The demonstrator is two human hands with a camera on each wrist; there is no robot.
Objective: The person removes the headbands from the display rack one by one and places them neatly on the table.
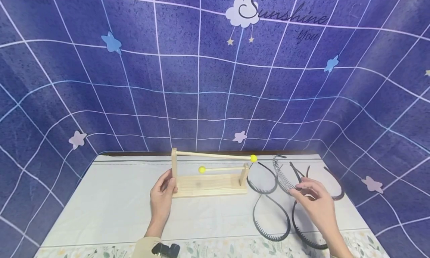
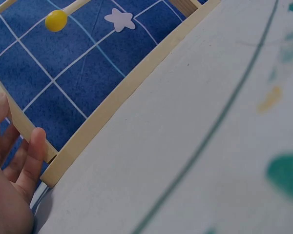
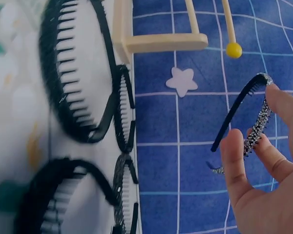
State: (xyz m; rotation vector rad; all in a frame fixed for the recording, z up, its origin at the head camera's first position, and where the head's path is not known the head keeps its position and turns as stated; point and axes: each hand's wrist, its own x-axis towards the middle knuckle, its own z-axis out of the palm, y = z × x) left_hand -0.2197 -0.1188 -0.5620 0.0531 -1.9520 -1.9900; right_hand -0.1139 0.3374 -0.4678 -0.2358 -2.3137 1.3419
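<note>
A pale wooden stand (image 1: 211,192) has a tall post at its left, a shorter one at its right, and a rod tipped with a yellow ball on each. My left hand (image 1: 162,196) holds the tall post (image 2: 19,109) near its base, thumb in front and fingers partly behind. Over at the right, my right hand (image 1: 315,204) pinches a headband (image 3: 259,124) covered in glittering silver stones. It is raised off the table in the right wrist view, its open ends pointing away from the palm.
Several dark toothed headbands lie on the white-covered table (image 1: 111,202), right of the stand. One headband (image 1: 273,237) is near the front and another headband (image 1: 262,192) is close beside the short post. A blue gridded curtain (image 1: 215,75) hangs behind and around the table.
</note>
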